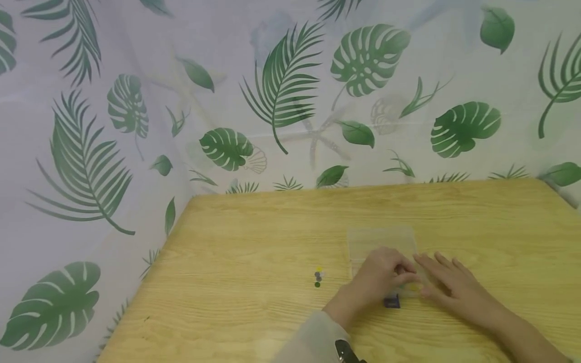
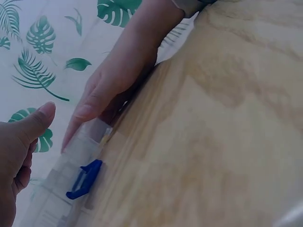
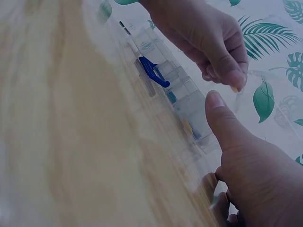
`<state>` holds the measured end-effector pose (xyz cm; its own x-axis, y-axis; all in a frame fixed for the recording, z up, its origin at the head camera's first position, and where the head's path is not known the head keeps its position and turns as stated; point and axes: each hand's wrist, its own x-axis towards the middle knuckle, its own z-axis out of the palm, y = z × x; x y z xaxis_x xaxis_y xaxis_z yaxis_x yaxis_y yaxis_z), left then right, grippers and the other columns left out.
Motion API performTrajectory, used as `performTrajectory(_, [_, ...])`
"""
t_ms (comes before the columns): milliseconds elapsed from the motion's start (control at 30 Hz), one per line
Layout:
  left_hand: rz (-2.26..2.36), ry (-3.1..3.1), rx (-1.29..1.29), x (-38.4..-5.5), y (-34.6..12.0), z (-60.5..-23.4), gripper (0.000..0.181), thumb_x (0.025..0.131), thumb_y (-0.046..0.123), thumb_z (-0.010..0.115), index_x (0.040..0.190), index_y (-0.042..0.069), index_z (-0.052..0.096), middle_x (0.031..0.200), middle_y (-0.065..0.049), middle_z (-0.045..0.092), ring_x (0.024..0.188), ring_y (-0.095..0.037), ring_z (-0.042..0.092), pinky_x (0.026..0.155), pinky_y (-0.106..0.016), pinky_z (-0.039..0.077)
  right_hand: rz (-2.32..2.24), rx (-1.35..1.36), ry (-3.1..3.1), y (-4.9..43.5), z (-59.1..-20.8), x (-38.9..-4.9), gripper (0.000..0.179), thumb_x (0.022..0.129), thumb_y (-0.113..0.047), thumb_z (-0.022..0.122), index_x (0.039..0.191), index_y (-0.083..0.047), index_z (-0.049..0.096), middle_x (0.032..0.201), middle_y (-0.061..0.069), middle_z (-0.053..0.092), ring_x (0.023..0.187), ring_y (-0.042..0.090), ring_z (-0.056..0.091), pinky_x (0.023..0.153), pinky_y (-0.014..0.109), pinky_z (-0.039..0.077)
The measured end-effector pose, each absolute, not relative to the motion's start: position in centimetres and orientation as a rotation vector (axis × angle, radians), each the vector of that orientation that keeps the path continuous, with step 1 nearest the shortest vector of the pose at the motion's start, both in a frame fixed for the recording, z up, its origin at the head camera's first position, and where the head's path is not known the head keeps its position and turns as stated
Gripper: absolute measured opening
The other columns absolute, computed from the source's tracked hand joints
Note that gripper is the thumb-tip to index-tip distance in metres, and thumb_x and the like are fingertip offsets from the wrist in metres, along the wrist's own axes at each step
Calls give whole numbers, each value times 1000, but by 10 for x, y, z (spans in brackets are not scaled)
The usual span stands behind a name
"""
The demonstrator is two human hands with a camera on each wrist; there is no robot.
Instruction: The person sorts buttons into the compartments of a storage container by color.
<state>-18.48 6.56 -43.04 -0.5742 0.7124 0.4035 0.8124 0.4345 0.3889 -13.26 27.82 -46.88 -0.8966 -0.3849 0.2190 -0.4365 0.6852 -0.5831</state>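
Note:
A clear plastic compartment box (image 1: 381, 243) lies on the table with its see-through lid raised at the back and a blue latch (image 2: 85, 179) on its front. Over its compartments, my left hand (image 1: 383, 269) pinches a small yellow-orange piece (image 3: 234, 89) between thumb and fingertips; most of the piece is hidden. My right hand (image 1: 460, 290) rests against the box's right end, its fingers extended. Inside the compartments (image 3: 191, 111), a yellow piece (image 3: 187, 126) and a teal piece (image 3: 171, 97) show through the plastic.
Left of the box, several small round pieces (image 1: 318, 276) in yellow, grey and dark green lie on the wood-grain table (image 1: 236, 282). A leaf-patterned curtain (image 1: 290, 166) stands along the table's back and left edges.

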Motion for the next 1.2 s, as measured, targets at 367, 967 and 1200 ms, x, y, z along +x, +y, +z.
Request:
performTrajectory(367, [-751,-2525,-1290,-181,69,-433,20,83,37,69,93,21,74,74,17,60,67,11,38,68,0,30,1014,688,-2804,277,-467,-132,63,91,-22,62,147,-15,34,143,23,40,131,58,22,109,63,-2])
performTrajectory(967, [-1052,-2526,-1246,-187,39,-440,23,83,34,70,96,16,75,71,13,56,67,4,40,62,-3,32,988,687,-2802,278,-465,-134,63,91,-22,61,147,-14,34,142,25,41,129,59,25,110,62,-2])
performTrajectory(1200, [-1108,-2433,-1283,-185,20,-445,21,79,25,75,93,10,74,68,7,51,69,-3,39,65,-6,32,967,693,-2796,279,-467,-133,64,91,-22,61,148,-17,32,142,24,41,129,58,26,112,57,-4])
